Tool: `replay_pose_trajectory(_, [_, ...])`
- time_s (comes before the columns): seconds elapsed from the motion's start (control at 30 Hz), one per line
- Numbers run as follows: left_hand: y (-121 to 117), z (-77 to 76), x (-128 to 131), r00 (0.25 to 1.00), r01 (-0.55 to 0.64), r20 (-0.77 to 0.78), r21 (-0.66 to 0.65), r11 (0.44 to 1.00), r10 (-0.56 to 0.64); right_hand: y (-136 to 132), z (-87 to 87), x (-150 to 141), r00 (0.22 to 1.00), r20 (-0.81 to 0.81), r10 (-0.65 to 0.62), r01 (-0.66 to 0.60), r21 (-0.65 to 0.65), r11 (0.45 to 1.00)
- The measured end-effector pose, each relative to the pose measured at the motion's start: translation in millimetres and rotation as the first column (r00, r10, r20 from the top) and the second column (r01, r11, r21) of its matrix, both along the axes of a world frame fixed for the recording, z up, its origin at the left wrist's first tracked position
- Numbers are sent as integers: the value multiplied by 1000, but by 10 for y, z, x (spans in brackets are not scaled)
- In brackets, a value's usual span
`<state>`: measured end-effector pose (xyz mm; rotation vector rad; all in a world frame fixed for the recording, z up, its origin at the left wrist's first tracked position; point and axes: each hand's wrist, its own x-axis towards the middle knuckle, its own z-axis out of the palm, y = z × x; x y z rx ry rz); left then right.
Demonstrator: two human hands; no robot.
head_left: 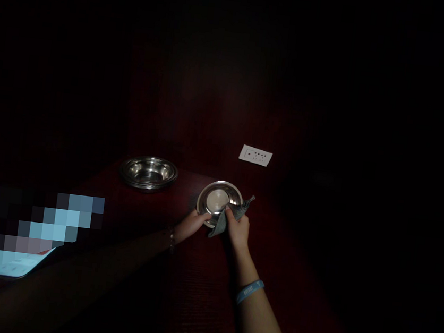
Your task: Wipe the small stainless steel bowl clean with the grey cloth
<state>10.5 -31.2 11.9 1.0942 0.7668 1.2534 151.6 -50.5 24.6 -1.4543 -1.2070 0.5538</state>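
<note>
Tilted toward me above the dark red table, a shiny steel bowl [217, 200] is held between both hands. My left hand [192, 225] grips its lower left rim, thumb on the inner side and the other fingers hidden behind. A grey-green cloth [220, 224] is bunched in my right hand [238, 229], which presses it against the bowl's right side with the thumb inside the rim. One corner of the cloth sticks out to the upper right.
A stack of wider steel bowls [149, 173] stands on the table [199, 297] at the back left. A white socket plate [255, 155] is on the dark red surface behind. At the lower left lies a lit, partly blurred screen [20, 264]. Deep shadow covers the surroundings.
</note>
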Motion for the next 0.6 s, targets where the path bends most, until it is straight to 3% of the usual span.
replay_pose_trajectory(0.6, [45, -116, 8, 1000, 0, -8, 72, 997, 1, -43, 54, -16, 999, 37, -10, 9, 27, 1000])
